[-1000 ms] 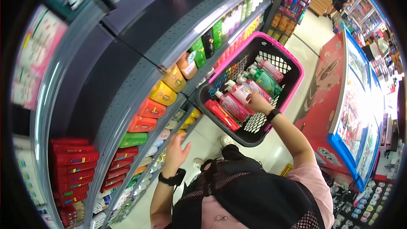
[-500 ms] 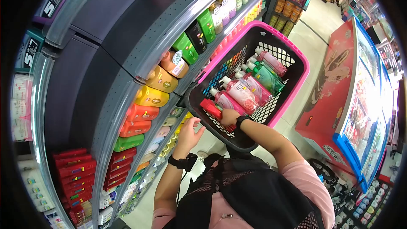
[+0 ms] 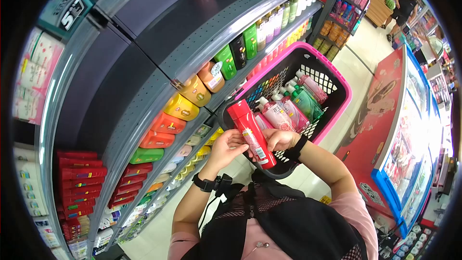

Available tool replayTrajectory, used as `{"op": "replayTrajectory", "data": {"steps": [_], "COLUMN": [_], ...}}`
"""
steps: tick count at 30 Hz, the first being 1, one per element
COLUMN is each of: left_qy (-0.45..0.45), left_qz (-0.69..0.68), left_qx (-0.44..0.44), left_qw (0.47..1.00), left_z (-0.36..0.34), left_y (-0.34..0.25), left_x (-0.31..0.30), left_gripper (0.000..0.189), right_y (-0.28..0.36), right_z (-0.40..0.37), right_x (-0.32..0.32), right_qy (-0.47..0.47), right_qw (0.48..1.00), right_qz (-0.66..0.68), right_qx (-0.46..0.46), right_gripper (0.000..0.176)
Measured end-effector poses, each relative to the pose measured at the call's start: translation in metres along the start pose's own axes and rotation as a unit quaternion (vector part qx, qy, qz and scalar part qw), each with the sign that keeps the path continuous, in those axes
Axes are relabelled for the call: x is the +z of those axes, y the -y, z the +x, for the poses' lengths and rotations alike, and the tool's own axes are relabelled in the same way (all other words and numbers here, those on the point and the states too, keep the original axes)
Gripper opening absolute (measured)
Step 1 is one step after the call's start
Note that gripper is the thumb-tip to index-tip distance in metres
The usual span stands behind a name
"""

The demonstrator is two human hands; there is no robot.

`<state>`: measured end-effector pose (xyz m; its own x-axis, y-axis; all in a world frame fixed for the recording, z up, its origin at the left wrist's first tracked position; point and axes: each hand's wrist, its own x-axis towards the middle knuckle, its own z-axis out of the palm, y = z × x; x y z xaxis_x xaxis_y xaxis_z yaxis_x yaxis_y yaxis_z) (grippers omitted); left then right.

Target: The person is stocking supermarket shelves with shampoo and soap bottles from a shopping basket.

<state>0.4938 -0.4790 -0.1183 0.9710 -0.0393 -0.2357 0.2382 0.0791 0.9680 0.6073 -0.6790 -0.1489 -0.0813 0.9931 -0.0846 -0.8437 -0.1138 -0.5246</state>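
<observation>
A slim red bottle [image 3: 252, 134] with a barcode label is tilted over the near end of a black shopping basket [image 3: 342, 97] with a pink rim. From the right, my right hand [image 3: 281, 140] is closed around its lower part. My left hand [image 3: 228, 150] meets the bottle's other side, fingers and thumb against it; part of its grip is hidden. Below, in the basket, lie pink pump bottles [image 3: 278, 114] and green pump bottles [image 3: 304, 102].
Curved store shelves on the left carry yellow bottles [image 3: 182, 106], orange bottles [image 3: 166, 124] and stacked red packages [image 3: 83, 183]. A red-sided freezer [image 3: 373, 101] with blue trim stands on the right across the aisle floor [image 3: 350, 58]. People [image 3: 405, 6] are farther back.
My right hand has lifted the red bottle out of the basket toward me. My left hand has moved right and up to it. The view has shifted slightly.
</observation>
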Motion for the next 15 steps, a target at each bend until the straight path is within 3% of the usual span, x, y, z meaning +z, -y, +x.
{"op": "replayTrajectory", "data": {"steps": [2,3,4,5,7,9,10,11,13,14,15], "left_qy": [0.001,-0.031,-0.063,-0.066,-0.089,-0.134,-0.177,-0.221,-0.199,-0.196,-0.193], "left_qz": [-0.004,0.002,0.008,0.009,-0.016,0.0,0.014,0.028,-0.095,-0.105,-0.114], "left_qx": [0.009,0.024,0.039,0.042,0.07,0.073,0.077,0.08,0.055,0.06,0.066], "left_qw": [1.0,0.999,0.997,0.997,0.993,0.988,0.981,0.972,0.974,0.973,0.972], "left_z": [-0.01,-0.018,-0.025,-0.03,-0.039,-0.047,-0.051,-0.055,-0.071,-0.08,-0.09], "left_y": [-0.015,-0.024,-0.028,-0.026,-0.017,-0.006,-0.001,0.003,0.0,0.001,0.002], "left_x": [0.0,0.004,0.005,0.003,-0.001,-0.008,-0.012,-0.017,-0.027,-0.032,-0.038], "left_gripper": [0.049,0.052,0.054,0.054,0.058,0.055,0.052,0.048,0.041,0.042,0.044], "right_y": [-0.002,0.001,0.007,0.009,-0.006,-0.028,-0.033,-0.038,-0.022,-0.028,-0.018], "right_z": [0.008,0.014,0.02,0.026,0.044,0.058,0.064,0.063,0.063,0.065,0.065], "right_x": [0.004,0.023,0.047,0.065,0.088,0.092,0.09,0.089,0.075,0.04,0.03], "right_qy": [-0.024,-0.091,-0.152,-0.208,-0.3,-0.322,-0.285,-0.27,-0.224,-0.271,-0.36], "right_qw": [0.997,0.968,0.905,0.811,0.66,0.611,0.595,0.647,0.748,0.672,0.686], "right_qz": [-0.07,-0.232,-0.397,-0.547,-0.688,-0.721,-0.742,-0.706,-0.621,-0.675,-0.624], "right_qx": [0.004,-0.035,-0.02,-0.005,0.014,-0.047,-0.118,-0.103,-0.074,-0.139,-0.099], "right_gripper": [0.061,0.052,0.051,0.05,0.059,0.071,0.079,0.068,0.048,0.03,0.026]}}
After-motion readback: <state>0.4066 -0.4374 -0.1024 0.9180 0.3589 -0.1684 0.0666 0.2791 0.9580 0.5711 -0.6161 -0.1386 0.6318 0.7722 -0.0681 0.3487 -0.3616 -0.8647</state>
